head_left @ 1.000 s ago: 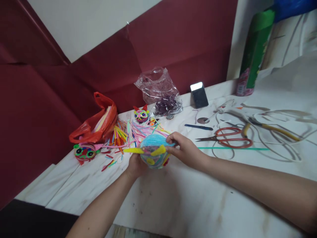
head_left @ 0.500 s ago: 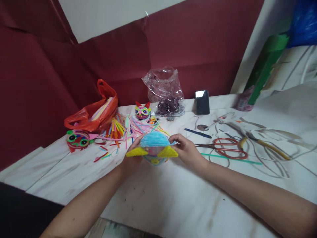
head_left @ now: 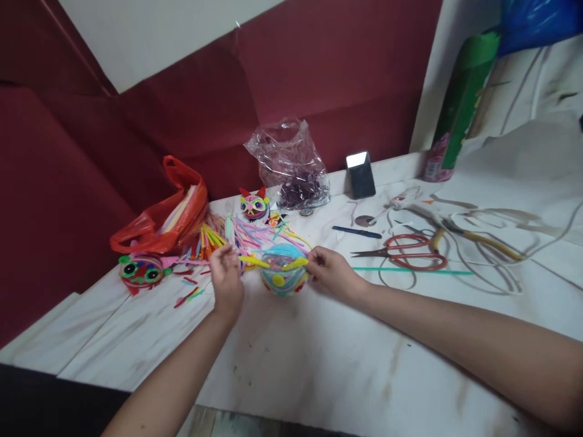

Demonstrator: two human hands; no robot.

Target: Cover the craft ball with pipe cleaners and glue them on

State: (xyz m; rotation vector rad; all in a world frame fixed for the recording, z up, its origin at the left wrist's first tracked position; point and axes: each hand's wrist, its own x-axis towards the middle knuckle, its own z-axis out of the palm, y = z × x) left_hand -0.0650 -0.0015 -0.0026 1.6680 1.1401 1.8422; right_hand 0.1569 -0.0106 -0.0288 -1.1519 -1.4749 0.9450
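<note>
A round blue figure (head_left: 283, 280) with two yellow ear-like flaps and a yellow dot is between my hands, over the marble table. My right hand (head_left: 330, 270) pinches the tip of its right yellow flap. My left hand (head_left: 226, 280) is upright beside the left flap, fingers apart; a small gap seems to lie between them. Behind the figure is a spread of pink and multicoloured strips (head_left: 246, 233). A small animal head with red ears (head_left: 255, 206) sits farther back, and a red one with green-ringed eyes (head_left: 141, 271) lies at left.
Red-handled scissors (head_left: 412, 252), a teal stick (head_left: 414, 271), a dark blue pen (head_left: 356, 232), yellow-handled pliers (head_left: 485, 243) and a glue gun (head_left: 412, 200) lie at right. Behind stand a clear bag (head_left: 291, 161), a black phone (head_left: 360, 176), a red bag (head_left: 164, 212) and a green can (head_left: 462, 109).
My left hand has come off the figure and opened beside it. My right hand has shifted to the flap's tip. The figure has tilted, showing less blue top. The camera view has turned slightly.
</note>
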